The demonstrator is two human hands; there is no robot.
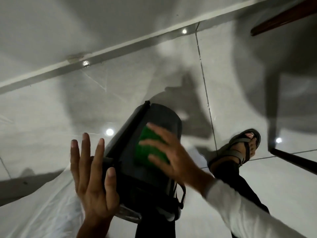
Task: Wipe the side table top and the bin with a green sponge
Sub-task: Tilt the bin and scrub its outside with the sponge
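Observation:
A dark grey bin [159,117] is tipped on its side above the floor, its base pointing away from me. My left hand [92,177] props its left side, palm against it, fingers spread and thumb on the wall near the rim. My right hand [171,157] presses a green sponge [147,150] flat against the bin's upper side. The hand is blurred. The side table top is not in view.
A white tiled floor [68,117] lies below, meeting a wall skirting [120,47] at the back. My sandalled foot [240,152] stands right of the bin. Dark wooden furniture legs [295,160] show at right and a further one [281,16] at top right. White cloth [42,212] lies at lower left.

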